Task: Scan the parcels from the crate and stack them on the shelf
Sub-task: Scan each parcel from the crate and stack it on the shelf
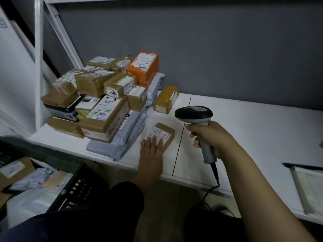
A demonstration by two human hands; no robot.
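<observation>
Head view. The small brown parcel point(161, 134) lies label-up near the front edge of the shelf point(244, 128), just right of the stacked parcels point(104, 98) at the left end. The left grip point(151, 154) rests flat on its near end, fingers straight and clasping nothing, apparently to steady it. The right grip point(212, 137) is wrapped round the handle of the scanner point(194, 113), whose head tilts down toward the label, presumably for reading. The crate point(76, 182), below the shelf's front-left corner, holds more parcels, so the task looks partly done.
</observation>
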